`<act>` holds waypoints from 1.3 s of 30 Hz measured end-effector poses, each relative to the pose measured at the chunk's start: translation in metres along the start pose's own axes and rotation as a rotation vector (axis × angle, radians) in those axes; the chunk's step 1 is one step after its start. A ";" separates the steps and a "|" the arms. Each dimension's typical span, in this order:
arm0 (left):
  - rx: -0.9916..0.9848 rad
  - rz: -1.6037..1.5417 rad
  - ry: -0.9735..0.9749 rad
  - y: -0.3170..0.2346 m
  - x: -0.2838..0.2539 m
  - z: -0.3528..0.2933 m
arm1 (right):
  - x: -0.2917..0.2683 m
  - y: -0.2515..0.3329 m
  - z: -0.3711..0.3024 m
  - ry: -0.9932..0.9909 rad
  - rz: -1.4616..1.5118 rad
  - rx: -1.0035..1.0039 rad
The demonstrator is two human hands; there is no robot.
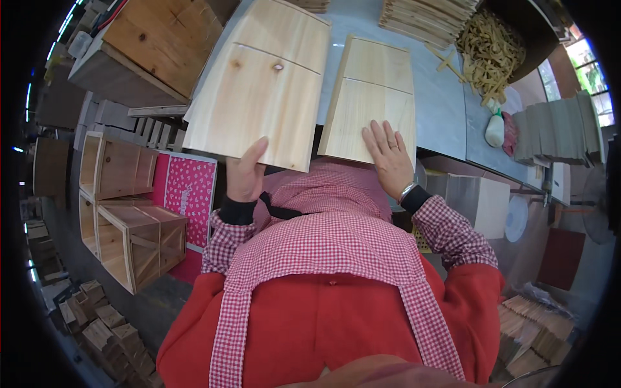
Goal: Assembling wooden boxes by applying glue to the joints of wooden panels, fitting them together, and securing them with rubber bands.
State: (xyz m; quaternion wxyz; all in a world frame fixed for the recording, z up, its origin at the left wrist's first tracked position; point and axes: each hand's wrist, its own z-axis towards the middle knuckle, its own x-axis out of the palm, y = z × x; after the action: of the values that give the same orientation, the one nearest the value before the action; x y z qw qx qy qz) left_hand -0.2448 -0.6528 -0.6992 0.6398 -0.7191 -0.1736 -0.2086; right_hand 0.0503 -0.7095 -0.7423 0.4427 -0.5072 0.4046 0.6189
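We see two pale wooden panels lying side by side on a grey worktable (440, 110), each made of two boards joined with a seam across. The left hand (246, 171) grips the near edge of the larger left panel (262, 84), thumb up on its top face and the fingers hidden beneath, so the panel overhangs the table edge toward us. The right hand (388, 155) lies open and flat, fingers spread, on the near end of the smaller right panel (372, 94); it wears a ring and a wristband. The two panels sit just beside each other with a narrow gap between. At the far side of the table stands a stack of thin wooden slats (427, 16), with a heap of wood offcuts (491, 52) beside it. To our left, open wooden boxes (129, 226) stand on the floor near a pink patterned sheet (187, 187), and small wood blocks (103, 323) lie lower left.
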 end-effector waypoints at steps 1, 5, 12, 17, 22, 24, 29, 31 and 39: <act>0.060 0.080 0.002 0.003 0.006 0.005 | 0.001 0.000 0.000 0.003 0.002 0.001; 0.195 0.348 0.029 0.021 0.016 0.027 | 0.000 0.001 -0.002 0.010 0.015 0.003; 0.285 0.689 0.076 0.030 0.046 0.034 | 0.004 0.000 -0.002 -0.007 0.041 0.012; 0.196 0.770 0.107 0.035 0.056 0.028 | 0.002 -0.001 -0.003 0.002 0.075 0.012; 0.220 0.805 0.103 0.045 0.073 0.021 | 0.000 -0.003 -0.005 0.031 0.095 0.016; 0.241 0.797 0.136 0.051 0.075 0.021 | -0.002 -0.005 -0.008 0.046 0.087 0.050; 0.180 1.068 0.107 0.040 0.053 0.021 | -0.002 -0.015 -0.002 0.001 0.120 0.057; 0.212 1.011 0.089 0.046 0.054 0.024 | -0.009 -0.044 -0.007 -0.093 0.579 -0.082; 0.202 0.885 0.027 0.047 0.054 0.024 | -0.028 -0.348 -0.115 -0.581 -0.318 0.895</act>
State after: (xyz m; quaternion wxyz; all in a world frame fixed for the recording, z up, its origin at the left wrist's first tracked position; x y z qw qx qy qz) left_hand -0.1728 -0.6356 -0.7133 0.7365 -0.6552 0.1396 0.0934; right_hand 0.4174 -0.7250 -0.7509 0.7962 -0.1331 0.4078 0.4267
